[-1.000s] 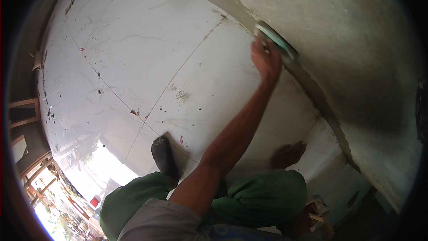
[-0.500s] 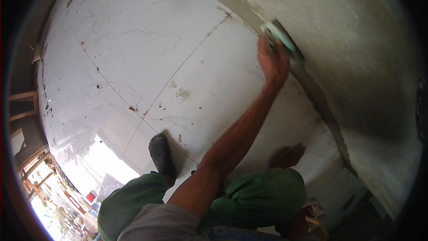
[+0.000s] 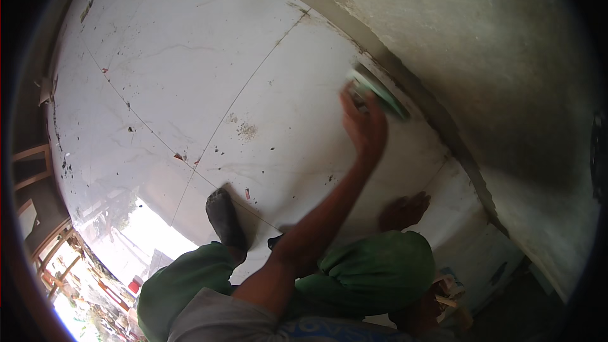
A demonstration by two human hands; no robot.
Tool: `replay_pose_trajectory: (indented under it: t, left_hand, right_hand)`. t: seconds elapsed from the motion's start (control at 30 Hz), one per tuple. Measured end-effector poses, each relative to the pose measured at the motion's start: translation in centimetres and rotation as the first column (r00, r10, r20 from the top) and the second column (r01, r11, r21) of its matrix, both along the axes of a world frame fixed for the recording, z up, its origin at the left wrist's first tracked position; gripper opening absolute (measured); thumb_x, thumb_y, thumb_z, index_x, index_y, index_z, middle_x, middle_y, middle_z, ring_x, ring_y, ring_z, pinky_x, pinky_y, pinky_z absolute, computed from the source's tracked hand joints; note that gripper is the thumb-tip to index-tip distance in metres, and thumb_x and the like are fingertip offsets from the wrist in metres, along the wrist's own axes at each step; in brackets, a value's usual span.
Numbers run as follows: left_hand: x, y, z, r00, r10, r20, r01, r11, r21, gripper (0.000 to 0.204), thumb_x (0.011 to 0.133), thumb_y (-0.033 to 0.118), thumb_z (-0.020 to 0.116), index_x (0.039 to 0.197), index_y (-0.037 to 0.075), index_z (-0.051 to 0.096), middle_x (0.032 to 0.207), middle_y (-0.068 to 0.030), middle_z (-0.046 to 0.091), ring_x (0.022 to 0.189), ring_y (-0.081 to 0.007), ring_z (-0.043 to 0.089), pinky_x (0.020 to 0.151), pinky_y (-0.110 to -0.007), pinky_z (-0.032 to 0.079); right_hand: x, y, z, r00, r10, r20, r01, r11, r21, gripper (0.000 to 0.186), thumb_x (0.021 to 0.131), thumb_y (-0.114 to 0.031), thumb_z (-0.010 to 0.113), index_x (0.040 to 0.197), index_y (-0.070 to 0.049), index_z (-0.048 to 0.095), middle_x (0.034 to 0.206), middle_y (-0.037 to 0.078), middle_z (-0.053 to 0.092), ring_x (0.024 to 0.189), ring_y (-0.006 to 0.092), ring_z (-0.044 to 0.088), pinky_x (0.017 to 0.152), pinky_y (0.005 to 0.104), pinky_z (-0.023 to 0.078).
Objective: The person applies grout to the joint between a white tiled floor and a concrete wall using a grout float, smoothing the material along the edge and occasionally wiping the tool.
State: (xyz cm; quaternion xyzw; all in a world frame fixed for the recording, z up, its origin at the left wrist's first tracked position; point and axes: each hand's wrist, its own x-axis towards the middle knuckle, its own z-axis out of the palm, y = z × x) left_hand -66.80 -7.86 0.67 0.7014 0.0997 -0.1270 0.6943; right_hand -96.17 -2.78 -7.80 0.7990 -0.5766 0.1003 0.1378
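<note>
My left hand (image 3: 365, 117), at the end of my stretched-out arm, is closed around a hand float (image 3: 380, 93). The float has a pale green body and a dark flat edge, blurred by motion. It is over the white tiles, just short of the grey wall (image 3: 500, 69). Beside it, a darker, damp-looking band (image 3: 415, 85) follows the wall's foot. At the lower right, beyond my green-trousered knee, a dark skin-coloured shape lies against some wooden pieces (image 3: 448, 301). My right hand may be there, but its fingers cannot be made out.
White tile floor (image 3: 209, 57) carries crumbs and small scraps along its joints. My left foot (image 3: 225, 218) stands dark on the tiles; a bare foot (image 3: 404, 211) is nearer the wall. Wooden frames (image 3: 31, 168) and clutter (image 3: 95, 304) line the left edge, beside bright light.
My left hand has brought the float down off the wall's foot, leftward and nearer to me over the tiles. The view has shifted slightly.
</note>
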Motion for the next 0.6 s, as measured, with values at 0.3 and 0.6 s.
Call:
replay_pose_trajectory:
  t: [0.3,0.6]
  left_hand:
    - [23.7,-4.7,-2.6,0.682,0.158,0.714,-0.323,0.941,0.1,0.031,0.104,0.013,0.056,0.127,-0.007,0.059,0.093,-0.019,0.067,0.081,-0.0284,0.066,0.073,-0.044,0.055]
    - [9.3,-7.0,-0.7,0.866,0.134,0.481,-0.213,0.97,0.113,0.044,0.104,0.016,0.06,0.144,-0.001,0.059,0.119,-0.0249,0.068,0.096,-0.0353,0.071,0.088,-0.048,0.056]
  right_hand:
    - [-0.8,-0.6,-0.1,0.998,0.054,-0.033,-0.051,0.996,0.077,0.055,0.113,-0.034,0.041,0.156,0.0,0.048,0.158,0.029,0.048,0.146,0.0471,0.047,0.118,0.0589,0.039]
    - [-0.7,-0.4,-0.2,0.999,0.051,-0.007,-0.051,0.996,0.078,0.057,0.113,-0.032,0.043,0.16,0.0,0.044,0.163,0.028,0.043,0.148,0.046,0.045,0.118,0.0578,0.038]
